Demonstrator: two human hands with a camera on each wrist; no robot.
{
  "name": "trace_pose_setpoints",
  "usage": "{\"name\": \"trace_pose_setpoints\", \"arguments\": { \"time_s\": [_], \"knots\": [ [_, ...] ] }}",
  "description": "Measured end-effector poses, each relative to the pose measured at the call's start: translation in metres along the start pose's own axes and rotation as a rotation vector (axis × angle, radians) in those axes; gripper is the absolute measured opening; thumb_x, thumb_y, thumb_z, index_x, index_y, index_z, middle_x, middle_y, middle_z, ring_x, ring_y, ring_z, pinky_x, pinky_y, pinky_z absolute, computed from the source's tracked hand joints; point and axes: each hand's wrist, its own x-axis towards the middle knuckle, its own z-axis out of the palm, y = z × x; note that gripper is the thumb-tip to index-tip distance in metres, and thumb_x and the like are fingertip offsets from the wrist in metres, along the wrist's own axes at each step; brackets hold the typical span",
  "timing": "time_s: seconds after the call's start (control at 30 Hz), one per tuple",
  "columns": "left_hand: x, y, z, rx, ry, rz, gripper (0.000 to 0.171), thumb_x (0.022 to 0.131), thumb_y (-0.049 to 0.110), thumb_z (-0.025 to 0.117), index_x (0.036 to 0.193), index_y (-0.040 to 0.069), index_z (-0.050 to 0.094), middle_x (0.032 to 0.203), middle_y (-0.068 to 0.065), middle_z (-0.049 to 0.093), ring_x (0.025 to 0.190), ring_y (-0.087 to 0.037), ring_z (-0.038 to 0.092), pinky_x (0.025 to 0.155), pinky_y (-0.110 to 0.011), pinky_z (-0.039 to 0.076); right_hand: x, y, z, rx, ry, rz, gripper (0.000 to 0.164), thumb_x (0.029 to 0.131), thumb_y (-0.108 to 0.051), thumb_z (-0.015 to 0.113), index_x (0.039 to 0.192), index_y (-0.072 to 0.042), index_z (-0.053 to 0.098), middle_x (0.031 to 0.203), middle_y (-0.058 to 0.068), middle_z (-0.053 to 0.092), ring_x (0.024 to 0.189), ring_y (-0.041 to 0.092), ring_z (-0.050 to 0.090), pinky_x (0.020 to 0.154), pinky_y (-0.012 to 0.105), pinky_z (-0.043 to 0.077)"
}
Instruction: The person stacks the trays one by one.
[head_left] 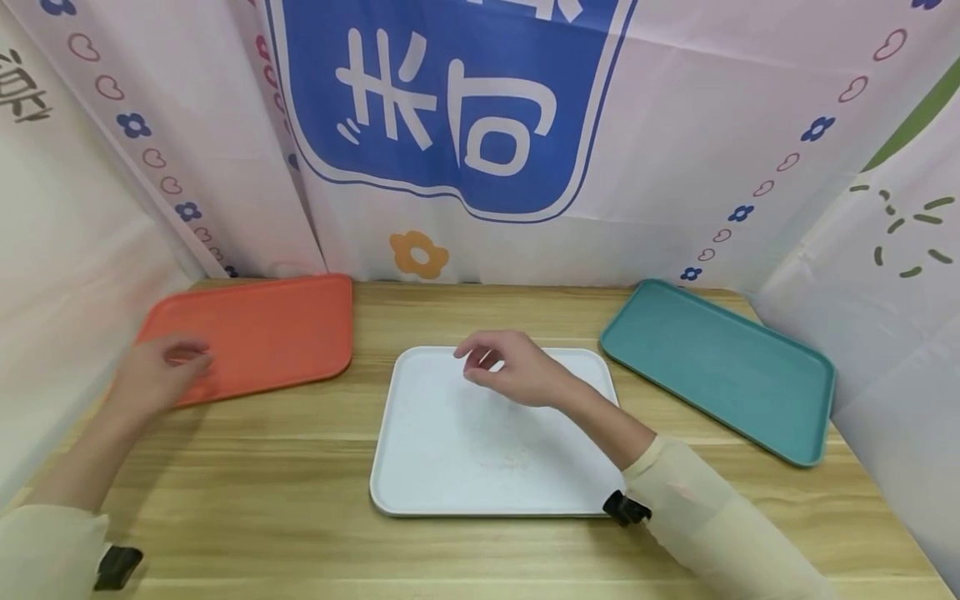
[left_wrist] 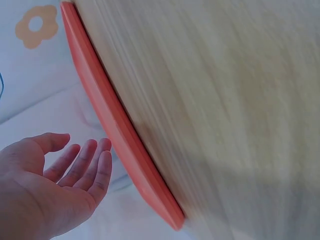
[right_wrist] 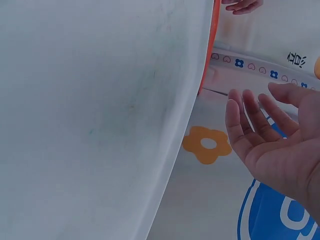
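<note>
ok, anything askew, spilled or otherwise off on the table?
Yes. The white tray has faint marks toward its near edge, odd on plain white; dirt or wear unclear. The teal tray, at right, sits at a clear angle, so looks askew.

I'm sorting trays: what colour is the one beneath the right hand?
White tray, clearest in the head view.

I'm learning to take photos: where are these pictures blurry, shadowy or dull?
Head view: left hand a bit blurry, right hand clearer, faint shadow on the white tray; left wrist view: wide shadow across the table; right wrist view: tray looks dull grey.
</note>
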Motion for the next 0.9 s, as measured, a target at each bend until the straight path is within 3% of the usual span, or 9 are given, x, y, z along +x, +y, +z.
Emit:
{"name": "trace_pose_setpoints", "arguments": {
  "time_s": [0.17, 0.33, 0.53, 0.63, 0.73, 0.8, 0.9],
  "knots": [
    [-0.002, -0.015, -0.007, 0.096, 0.045, -0.003, 0.031, 0.099, 0.011, 0.062, 0.118, -0.014, 0.065, 0.107, -0.034, 0.07, 0.068, 0.023, 0.044, 0.06, -0.011, 0.04, 0.007, -0.005, 0.005, 0.002, -0.007, -0.011, 0.024, 0.1, -0.004, 0.067, 0.123, 0.002, 0.069, 0.105, 0.009, 0.071, 0.097, 0.019, 0.067, 0.086, 0.029, 0.059],
    [-0.003, -0.032, -0.014, 0.1, 0.069, -0.024, 0.035, 0.099, 0.013, 0.062, 0.121, -0.014, 0.064, 0.108, -0.034, 0.069, 0.069, 0.027, 0.042, 0.059, -0.008, 0.041, 0.012, -0.011, 0.009, 0.01, -0.012, -0.002, 0.025, 0.099, -0.004, 0.068, 0.124, 0.0, 0.069, 0.103, 0.007, 0.071, 0.095, 0.018, 0.068, 0.082, 0.024, 0.059],
    [-0.004, -0.05, -0.023, 0.179, 0.118, -0.082, 0.035, 0.096, 0.012, 0.062, 0.117, -0.016, 0.064, 0.099, -0.032, 0.072, 0.066, 0.024, 0.039, 0.06, -0.02, 0.041, 0.023, -0.015, 0.016, -0.002, -0.031, -0.01, 0.025, 0.099, -0.004, 0.068, 0.123, -0.001, 0.069, 0.101, 0.008, 0.072, 0.094, 0.018, 0.068, 0.082, 0.022, 0.058],
    [-0.005, -0.056, -0.028, 0.221, 0.124, -0.131, 0.039, 0.095, 0.013, 0.061, 0.118, -0.019, 0.061, 0.103, -0.037, 0.068, 0.063, 0.007, 0.052, 0.06, -0.027, 0.043, 0.029, -0.019, 0.02, -0.017, -0.047, -0.006, 0.025, 0.098, -0.004, 0.068, 0.123, 0.0, 0.068, 0.101, 0.008, 0.072, 0.094, 0.018, 0.068, 0.083, 0.021, 0.057],
    [-0.007, -0.061, -0.032, 0.243, 0.129, -0.161, 0.041, 0.094, 0.013, 0.06, 0.119, -0.02, 0.059, 0.106, -0.041, 0.065, 0.069, -0.028, 0.068, 0.06, -0.035, 0.047, 0.036, -0.022, 0.024, -0.023, -0.064, 0.005, 0.026, 0.098, -0.004, 0.069, 0.124, 0.001, 0.068, 0.101, 0.009, 0.072, 0.093, 0.02, 0.069, 0.084, 0.02, 0.056],
    [-0.008, -0.064, -0.034, 0.245, 0.132, -0.162, 0.041, 0.093, 0.011, 0.06, 0.118, -0.021, 0.058, 0.107, -0.044, 0.062, 0.085, -0.052, 0.068, 0.062, -0.043, 0.049, 0.042, -0.023, 0.028, -0.018, -0.076, 0.015, 0.027, 0.098, -0.004, 0.069, 0.124, 0.002, 0.068, 0.101, 0.01, 0.072, 0.092, 0.021, 0.069, 0.083, 0.019, 0.055],
    [-0.01, -0.068, -0.036, 0.247, 0.112, -0.175, 0.043, 0.094, 0.011, 0.06, 0.12, -0.023, 0.055, 0.111, -0.047, 0.059, 0.101, -0.063, 0.059, 0.066, -0.051, 0.05, 0.05, -0.023, 0.034, -0.009, -0.087, 0.031, 0.027, 0.097, -0.004, 0.07, 0.124, 0.003, 0.068, 0.1, 0.01, 0.072, 0.091, 0.021, 0.069, 0.08, 0.018, 0.054]
  ]
}}
